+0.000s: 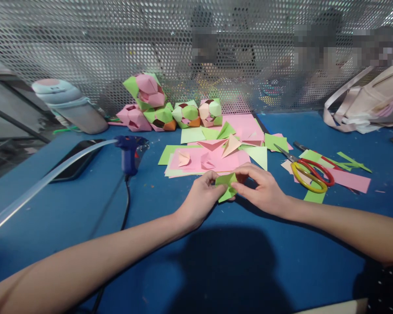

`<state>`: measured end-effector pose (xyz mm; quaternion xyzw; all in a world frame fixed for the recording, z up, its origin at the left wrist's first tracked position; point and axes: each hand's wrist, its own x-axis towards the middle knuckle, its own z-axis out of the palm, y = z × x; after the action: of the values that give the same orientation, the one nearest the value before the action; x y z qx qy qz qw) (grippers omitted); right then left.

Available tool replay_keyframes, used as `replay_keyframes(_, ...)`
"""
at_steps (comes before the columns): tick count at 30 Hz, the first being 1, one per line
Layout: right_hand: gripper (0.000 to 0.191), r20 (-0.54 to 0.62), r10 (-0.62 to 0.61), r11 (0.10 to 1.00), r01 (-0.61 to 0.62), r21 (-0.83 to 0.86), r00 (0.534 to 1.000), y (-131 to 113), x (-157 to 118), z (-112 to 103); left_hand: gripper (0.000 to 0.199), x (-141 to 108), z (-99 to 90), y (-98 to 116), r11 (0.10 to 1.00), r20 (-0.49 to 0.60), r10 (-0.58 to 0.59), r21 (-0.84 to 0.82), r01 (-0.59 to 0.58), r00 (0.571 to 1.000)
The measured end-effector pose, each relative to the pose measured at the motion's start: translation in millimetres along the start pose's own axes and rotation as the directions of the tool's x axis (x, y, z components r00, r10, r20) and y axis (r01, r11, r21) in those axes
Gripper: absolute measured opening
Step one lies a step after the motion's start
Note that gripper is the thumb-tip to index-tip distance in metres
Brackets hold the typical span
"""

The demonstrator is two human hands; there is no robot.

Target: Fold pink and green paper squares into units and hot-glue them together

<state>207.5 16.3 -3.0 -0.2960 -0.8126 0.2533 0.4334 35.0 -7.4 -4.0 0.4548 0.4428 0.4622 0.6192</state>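
A small folded piece of green paper [225, 186] is held between both hands above the blue table. My left hand [203, 196] pinches its left side, thumb on top. The fingers of my right hand [260, 189] close on its right edge. Just beyond the hands, pink and green paper sheets [196, 162] lie in a loose stack, with small folded pink pieces [207, 162] on them. Scissors with red and yellow handles [309, 175] rest to the right, over paper scraps [350, 179].
Folded paper balls [186, 114] are lined up by the perforated metal screen [170, 48]. At left are a blue glue gun [129, 157] with a long clear stick and cable, a dark phone [75, 162] and a bottle [74, 107]. A pale bag [370, 98] sits back right.
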Motion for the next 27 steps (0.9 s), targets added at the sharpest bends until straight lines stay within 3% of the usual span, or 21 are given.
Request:
replay_keyframes(5, 0.009, -0.064, -0.112, 0.992, 0.107, -0.067, 0.992, 0.4, 0.6, 2.3, 0.013, -1.0, -0.8, -0.8, 0.994, 0.006, 0.028, 0.102, -0.028, 1.0)
replay_keyframes(14, 0.014, -0.027, -0.178, 0.979, 0.174, -0.105, 0.984, 3.7, -3.2, 5.1, 0.019, -5.0, 2.6, 1.3, 0.995, 0.022, -0.018, 0.099, 0.015, 1.0)
replay_keyframes(19, 0.012, 0.045, -0.217, 0.974, 0.219, -0.049, 0.975, -1.7, -3.5, 2.1, 0.021, -6.2, 4.0, 4.1, 0.991, -0.038, 0.033, 0.131, -0.028, 0.999)
replay_keyframes(22, 0.01, 0.084, -0.159, 0.987, 0.158, 0.029, 0.984, -6.3, -1.1, -0.7, 0.021, -6.0, 4.2, 4.6, 0.993, -0.013, 0.041, 0.109, -0.04, 0.999)
replay_keyframes(26, 0.004, 0.047, 0.045, 0.997, -0.048, 0.06, 0.998, -5.2, 1.4, 0.7, 0.022, -5.1, 3.2, 3.5, 0.992, 0.012, 0.057, 0.113, -0.058, 0.998)
replay_keyframes(27, 0.01, 0.048, 0.09, 0.993, -0.094, 0.07, 0.995, -4.1, 1.5, 1.7, 0.022, -4.9, 2.7, 3.2, 0.99, 0.014, 0.065, 0.123, -0.066, 0.998)
